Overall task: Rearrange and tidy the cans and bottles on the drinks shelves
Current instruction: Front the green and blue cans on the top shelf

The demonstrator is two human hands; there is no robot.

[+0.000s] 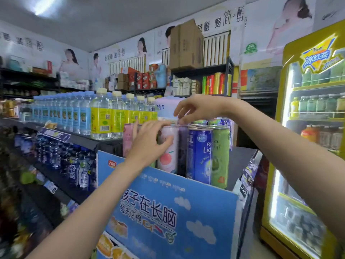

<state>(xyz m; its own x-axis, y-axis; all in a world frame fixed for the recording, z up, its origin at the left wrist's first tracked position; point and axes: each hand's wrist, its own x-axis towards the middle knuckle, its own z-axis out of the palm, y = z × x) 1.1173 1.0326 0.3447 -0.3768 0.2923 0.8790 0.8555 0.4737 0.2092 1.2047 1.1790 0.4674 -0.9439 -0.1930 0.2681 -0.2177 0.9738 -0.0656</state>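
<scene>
- Pink, smooth and round, the peach can [169,150] stands in the blue cardboard display box [179,206]; our left hand [149,141] curls around it.
- Our right hand [194,109] pinches a can rim just behind, fingers bent downward.
- Right of our fingers stand the blue can [199,156] and green can [221,157].

We see both bare forearms reaching forward and up, the left from the lower left, the right from the right edge. Our left hand [149,141] is raised with its back toward us, wrist straight, fingers spread and lightly curled, thumb out to the right, fingertips pressed against what stands before it. Our right hand [196,109] hangs higher, wrist bent so the palm faces down, fingers drooping and drawn together at the tips in a loose pinch.
</scene>
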